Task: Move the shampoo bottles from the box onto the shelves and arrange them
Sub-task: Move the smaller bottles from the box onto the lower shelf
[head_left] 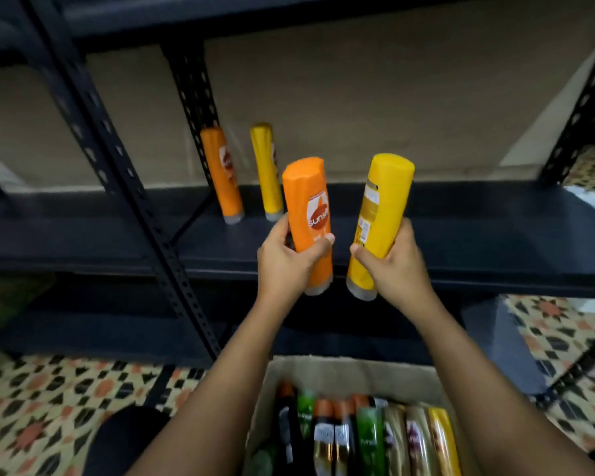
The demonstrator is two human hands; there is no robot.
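Note:
My left hand (289, 262) grips an orange shampoo bottle (308, 204) cap-down, held upright in front of the dark shelf board (478, 228). My right hand (394, 266) grips a yellow shampoo bottle (382, 207), also cap-down and tilted slightly right. Both bottles hang just before the shelf's front edge. At the back left of the shelf stand an orange bottle (220, 176) and a yellow bottle (266, 170) side by side. Below my arms sits the cardboard box (351, 372) with several bottles (368, 438) lying in it: black, green, gold, orange-capped.
The rack's perforated black uprights (124, 173) rise at the left, middle back and right. A lower shelf level (117, 331) lies in shadow. Patterned floor tiles (49, 407) surround the box. My dark-clad knee (128, 441) is beside the box's left.

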